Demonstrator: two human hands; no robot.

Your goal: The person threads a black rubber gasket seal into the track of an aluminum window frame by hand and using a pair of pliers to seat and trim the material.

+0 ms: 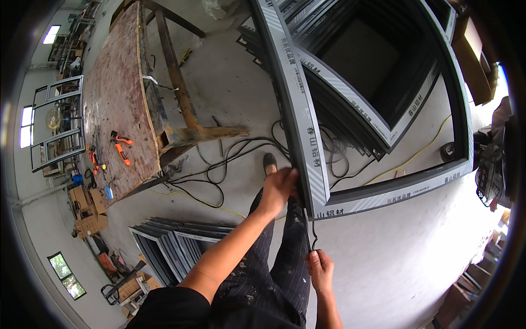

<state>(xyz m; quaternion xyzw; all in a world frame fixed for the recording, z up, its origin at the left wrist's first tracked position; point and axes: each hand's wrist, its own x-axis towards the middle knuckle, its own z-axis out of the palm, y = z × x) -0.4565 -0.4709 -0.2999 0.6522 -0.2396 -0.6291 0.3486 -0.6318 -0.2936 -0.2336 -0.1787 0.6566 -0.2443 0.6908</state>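
The bare right hand (321, 268) pinches a thin black flexible strip (315, 237) just off the near corner of a large black rectangular frame with white film (309, 120). The blurred left hand (279, 192) is at its side, grip impossible to tell. Beyond are stacked black frames (356, 104).

Left forearm (235, 245) is bare, angled forward and to the right. Left hand (280, 191) is reaching farther out than the right, motion-blurred, finger pose unreadable. Right hand (320, 266) sits nearer the torso, off to the right of the legs: thumb up against the index finger in a pinch, remaining fingers folded. Right forearm (330, 312), also bare, points forward, wrist roughly straight.
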